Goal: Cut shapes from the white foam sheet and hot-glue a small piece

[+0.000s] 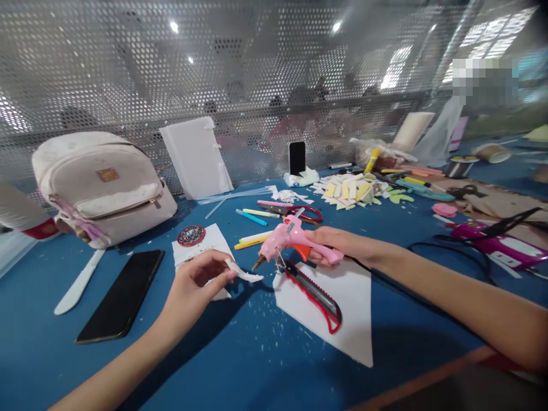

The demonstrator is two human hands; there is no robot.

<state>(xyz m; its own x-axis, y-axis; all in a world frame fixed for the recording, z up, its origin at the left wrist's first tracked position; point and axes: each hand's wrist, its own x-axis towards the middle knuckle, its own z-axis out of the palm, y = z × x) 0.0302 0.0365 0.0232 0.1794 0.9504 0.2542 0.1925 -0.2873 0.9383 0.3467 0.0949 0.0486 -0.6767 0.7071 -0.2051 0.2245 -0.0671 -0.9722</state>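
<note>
Between thumb and fingers, my left hand (200, 278) pinches a small curled strip of white paper (245, 273). My right hand (327, 244) is wrapped round the handle of a pink hot glue gun (280, 237) with an orange trigger. Its metal nozzle points left and down, a short gap from the strip's end. Below the gun a red utility knife (314, 297) lies across a white sheet of paper (353, 337). Behind my left hand, a red-rimmed round piece with a dark speckled middle (191, 236) rests on another white paper (217, 235).
A black phone (122, 297) and a white plastic knife (79, 282) lie at left, before a pale backpack (103, 188). Red-handled scissors (310, 213), markers (252, 217) and a heap of cut paper pieces (353, 189) are farther back. A purple tool (499, 245) with black cords lies right.
</note>
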